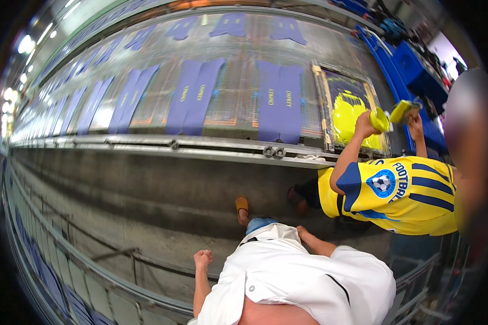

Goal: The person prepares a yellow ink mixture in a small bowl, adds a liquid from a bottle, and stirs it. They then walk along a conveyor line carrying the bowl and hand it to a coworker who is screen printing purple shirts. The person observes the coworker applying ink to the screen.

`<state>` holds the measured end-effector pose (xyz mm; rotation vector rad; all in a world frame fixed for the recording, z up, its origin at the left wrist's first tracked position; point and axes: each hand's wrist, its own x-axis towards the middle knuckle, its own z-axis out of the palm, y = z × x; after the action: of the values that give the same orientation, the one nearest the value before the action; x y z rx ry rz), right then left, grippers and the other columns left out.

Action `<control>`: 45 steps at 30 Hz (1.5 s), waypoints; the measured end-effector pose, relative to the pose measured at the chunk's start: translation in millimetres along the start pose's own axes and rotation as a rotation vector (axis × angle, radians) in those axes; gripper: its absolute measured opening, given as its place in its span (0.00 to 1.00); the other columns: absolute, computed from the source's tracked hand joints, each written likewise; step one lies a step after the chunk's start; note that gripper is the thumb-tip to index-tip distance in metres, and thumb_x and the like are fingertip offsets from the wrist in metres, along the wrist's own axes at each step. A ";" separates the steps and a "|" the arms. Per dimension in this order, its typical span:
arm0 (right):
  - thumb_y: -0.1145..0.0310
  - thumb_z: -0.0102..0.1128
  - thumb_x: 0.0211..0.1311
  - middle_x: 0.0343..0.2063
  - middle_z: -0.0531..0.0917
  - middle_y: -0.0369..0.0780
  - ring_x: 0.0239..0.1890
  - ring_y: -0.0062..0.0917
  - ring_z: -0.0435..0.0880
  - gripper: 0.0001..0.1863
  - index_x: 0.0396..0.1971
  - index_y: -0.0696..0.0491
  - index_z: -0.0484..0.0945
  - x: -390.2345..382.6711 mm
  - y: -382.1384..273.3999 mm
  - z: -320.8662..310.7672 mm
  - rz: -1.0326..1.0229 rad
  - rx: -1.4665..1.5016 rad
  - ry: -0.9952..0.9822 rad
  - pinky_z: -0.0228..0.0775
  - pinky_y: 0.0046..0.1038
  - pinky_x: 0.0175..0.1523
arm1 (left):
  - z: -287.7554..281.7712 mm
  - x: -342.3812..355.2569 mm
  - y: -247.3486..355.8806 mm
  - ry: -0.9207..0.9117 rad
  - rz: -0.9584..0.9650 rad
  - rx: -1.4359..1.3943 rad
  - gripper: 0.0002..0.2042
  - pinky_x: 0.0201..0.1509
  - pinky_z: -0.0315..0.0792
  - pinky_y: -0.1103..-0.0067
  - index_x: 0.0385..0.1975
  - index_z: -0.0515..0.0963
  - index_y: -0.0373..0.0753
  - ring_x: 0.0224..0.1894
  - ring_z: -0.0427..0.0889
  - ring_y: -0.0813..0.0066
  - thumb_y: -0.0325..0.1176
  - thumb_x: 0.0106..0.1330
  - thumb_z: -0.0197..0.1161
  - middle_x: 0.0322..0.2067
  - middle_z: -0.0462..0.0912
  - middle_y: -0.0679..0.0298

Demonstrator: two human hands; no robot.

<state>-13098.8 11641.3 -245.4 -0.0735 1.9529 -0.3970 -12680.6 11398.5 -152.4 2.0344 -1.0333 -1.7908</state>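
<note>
Left hand point(203, 258) is curled into fist, nothing seen held; right hand point(303, 233) beside white shirt point(314, 265), finger state cannot be told. Far right, yellow cup point(380, 120) is gripped by co-worker's hand point(365, 125) above screen frame point(321, 103); yellow ink point(346, 122) best kept inside, off purple fabric panels point(279, 105) at left.

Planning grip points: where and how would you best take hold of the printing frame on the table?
Likely the left bar of the printing frame, coming from the left: the frame lies flat, yellow ink covers much of its middle, and a co-worker's arm reaches over its near side.
</note>
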 end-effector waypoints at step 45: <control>0.60 0.61 0.54 0.48 0.83 0.44 0.49 0.35 0.83 0.19 0.46 0.47 0.83 -64.7 -212.1 195.7 0.095 0.284 0.153 0.76 0.34 0.52 | -135.4 370.0 232.7 -0.766 0.473 0.785 0.12 0.26 0.65 0.74 0.14 0.74 0.32 0.22 0.74 0.77 0.28 0.59 0.55 0.18 0.79 0.61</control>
<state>-12923.3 11409.2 -192.3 0.2384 2.0207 -0.6271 -12634.4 10958.0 -267.2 1.1148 -2.4964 -2.0899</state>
